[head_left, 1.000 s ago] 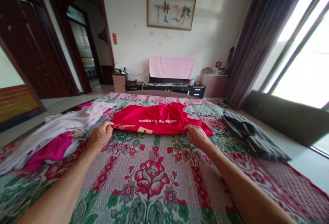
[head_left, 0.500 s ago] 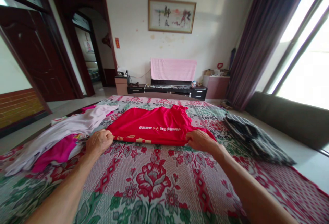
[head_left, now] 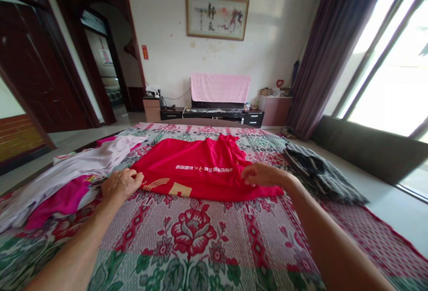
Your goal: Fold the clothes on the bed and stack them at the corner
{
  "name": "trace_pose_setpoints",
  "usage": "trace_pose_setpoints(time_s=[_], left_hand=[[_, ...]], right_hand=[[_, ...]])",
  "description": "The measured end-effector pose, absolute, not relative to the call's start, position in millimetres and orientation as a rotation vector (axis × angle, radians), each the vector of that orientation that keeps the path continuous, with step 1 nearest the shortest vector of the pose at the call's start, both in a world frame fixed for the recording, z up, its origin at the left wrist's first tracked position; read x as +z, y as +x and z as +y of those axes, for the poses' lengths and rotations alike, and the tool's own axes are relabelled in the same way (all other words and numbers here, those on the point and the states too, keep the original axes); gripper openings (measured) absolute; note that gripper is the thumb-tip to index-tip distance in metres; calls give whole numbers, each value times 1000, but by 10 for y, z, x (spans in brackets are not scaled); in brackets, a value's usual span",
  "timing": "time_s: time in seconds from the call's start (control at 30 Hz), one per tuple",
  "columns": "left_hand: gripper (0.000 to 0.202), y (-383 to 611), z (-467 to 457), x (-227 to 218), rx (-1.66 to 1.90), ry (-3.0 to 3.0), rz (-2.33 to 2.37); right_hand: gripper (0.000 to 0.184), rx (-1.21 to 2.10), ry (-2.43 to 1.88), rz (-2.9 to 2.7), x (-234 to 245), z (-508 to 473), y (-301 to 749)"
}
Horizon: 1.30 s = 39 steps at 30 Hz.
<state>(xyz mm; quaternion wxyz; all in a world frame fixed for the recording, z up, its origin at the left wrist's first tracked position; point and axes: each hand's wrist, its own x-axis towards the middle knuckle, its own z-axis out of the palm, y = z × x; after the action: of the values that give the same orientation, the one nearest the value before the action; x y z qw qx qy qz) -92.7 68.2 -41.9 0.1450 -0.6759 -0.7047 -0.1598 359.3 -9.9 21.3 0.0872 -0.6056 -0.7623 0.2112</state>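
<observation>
A red shirt (head_left: 200, 166) with white lettering lies spread across a flower-patterned bedspread (head_left: 197, 242). My left hand (head_left: 120, 184) is closed, pinching the shirt's left near corner. My right hand (head_left: 262, 175) hovers just over the shirt's right side with the fingers curled and pinched on the cloth; the grip itself is partly hidden.
A heap of white and pink clothes (head_left: 63, 175) lies at the left of the bed. A dark striped garment (head_left: 317, 175) lies at the right edge. Beyond the bed stand a low black cabinet (head_left: 214, 115) with a pink cloth, a doorway left, and curtained windows right.
Both hands have drawn the red shirt toward me and flattened it, so more of its near part shows. My right hand has risen and shifted onto the shirt.
</observation>
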Motion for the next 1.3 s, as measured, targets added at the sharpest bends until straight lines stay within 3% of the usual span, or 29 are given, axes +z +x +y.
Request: trace_pose_setpoints(time_s=[0.2,0.37,0.53,0.93,1.3], left_hand=[[30,-647,678,-388,-703,-2113,-1588],[25,111,530,-514,-723,-2566,-1223],[24,617,407,-689,-796,-2563,-1234],[24,594,430,-796,-923,-2542,-1174],[25,599,429,-785,-902,-2541,-1183]], right_hand=[[27,-5,-2054,-1688,-31,100,4012],[40,-27,-2287,-1659,-307,164,4020],[29,-101,-2322,-1656,-367,166,4014],[32,-52,-2219,-1293,-272,187,4224],[23,155,-2459,-1270,-259,54,4568]])
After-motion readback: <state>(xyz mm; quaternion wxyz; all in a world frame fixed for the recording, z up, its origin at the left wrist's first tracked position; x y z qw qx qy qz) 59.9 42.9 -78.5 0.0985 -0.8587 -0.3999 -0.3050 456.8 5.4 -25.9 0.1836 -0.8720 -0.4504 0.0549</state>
